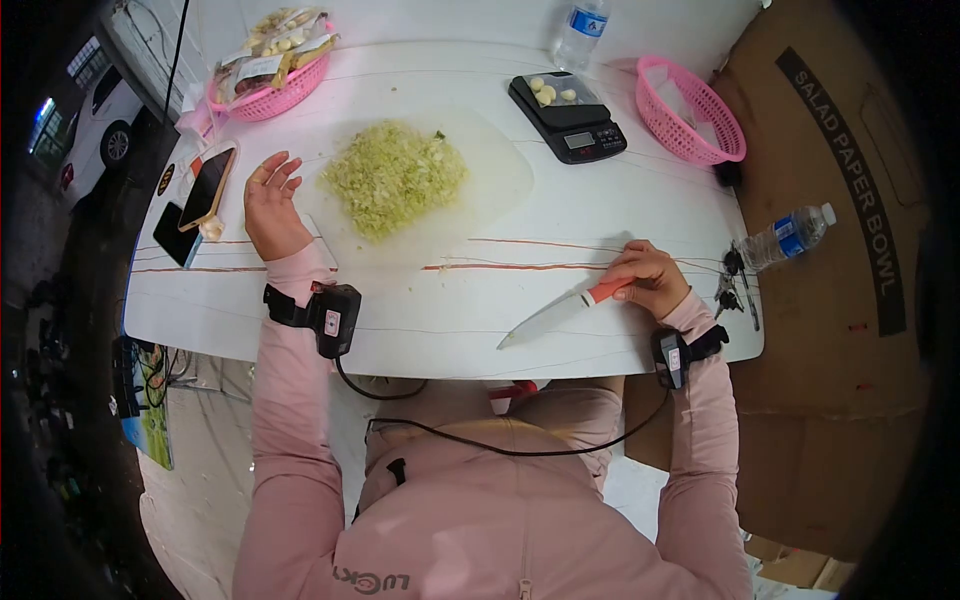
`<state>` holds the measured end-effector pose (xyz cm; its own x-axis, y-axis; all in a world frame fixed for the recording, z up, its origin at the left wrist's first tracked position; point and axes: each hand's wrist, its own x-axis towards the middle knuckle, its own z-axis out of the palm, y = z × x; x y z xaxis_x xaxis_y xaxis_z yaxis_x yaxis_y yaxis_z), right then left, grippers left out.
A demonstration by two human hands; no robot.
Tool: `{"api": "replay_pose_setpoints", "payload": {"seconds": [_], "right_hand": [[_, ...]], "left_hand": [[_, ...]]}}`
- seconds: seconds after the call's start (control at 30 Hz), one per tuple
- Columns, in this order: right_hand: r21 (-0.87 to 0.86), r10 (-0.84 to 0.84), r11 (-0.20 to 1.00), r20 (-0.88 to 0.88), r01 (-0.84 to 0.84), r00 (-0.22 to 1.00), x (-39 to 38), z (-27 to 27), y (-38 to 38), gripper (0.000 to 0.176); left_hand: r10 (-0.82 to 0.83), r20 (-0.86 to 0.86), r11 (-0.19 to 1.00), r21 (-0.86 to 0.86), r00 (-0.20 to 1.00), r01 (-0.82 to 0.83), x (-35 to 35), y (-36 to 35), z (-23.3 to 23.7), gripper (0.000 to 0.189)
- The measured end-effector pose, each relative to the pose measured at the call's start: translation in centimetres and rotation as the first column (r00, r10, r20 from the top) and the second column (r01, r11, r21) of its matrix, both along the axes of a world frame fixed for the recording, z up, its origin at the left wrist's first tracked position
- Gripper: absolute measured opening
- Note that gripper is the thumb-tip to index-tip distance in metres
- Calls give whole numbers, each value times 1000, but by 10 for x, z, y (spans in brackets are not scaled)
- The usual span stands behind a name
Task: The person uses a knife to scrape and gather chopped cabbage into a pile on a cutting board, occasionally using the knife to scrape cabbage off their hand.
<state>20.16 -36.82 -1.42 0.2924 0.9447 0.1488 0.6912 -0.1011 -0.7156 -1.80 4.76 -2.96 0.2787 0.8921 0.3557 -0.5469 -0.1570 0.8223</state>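
My right hand (648,280) is closed on the orange handle of a knife (548,318), whose blade points left and toward me near the table's front edge. To the left, my left hand (272,205) is held with its fingers apart and slightly curled, holding nothing. Beside it, a heap of chopped pale green vegetable (393,178) lies on a translucent cutting board (497,170). Two phones (207,187) lie just left of my left hand.
A black scale (580,130) holding several pale pieces stands at the back, near a pink basket (690,112) and a water bottle (582,35). Another bottle (790,238) and keys (733,280) are at right. A filled pink basket (275,88) stands back left.
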Motion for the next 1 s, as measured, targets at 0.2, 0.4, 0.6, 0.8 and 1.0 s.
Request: {"api": "replay_pose_setpoints", "payload": {"seconds": [0.2,0.4,0.6,0.8,1.0], "right_hand": [[27,-14,1000,-5,14,1000,1,-2,18,31],[-7,-60,998,-30,60,998,5,-2,30,31],[-41,-87,996,-87,83,992,9,-3,46,30],[-70,-67,996,-127,59,990,6,0,66,30],[-54,-14,999,-182,4,983,3,0,48,34]], "left_hand": [[-32,-1,999,15,999,32,-2,2,-3,45],[-70,-28,995,62,997,72,-2,-4,1,47],[-81,-72,985,148,994,91,0,-7,-1,47],[-41,-151,955,284,988,83,0,-21,4,49],[-41,-173,948,304,984,93,0,-24,5,49]]}}
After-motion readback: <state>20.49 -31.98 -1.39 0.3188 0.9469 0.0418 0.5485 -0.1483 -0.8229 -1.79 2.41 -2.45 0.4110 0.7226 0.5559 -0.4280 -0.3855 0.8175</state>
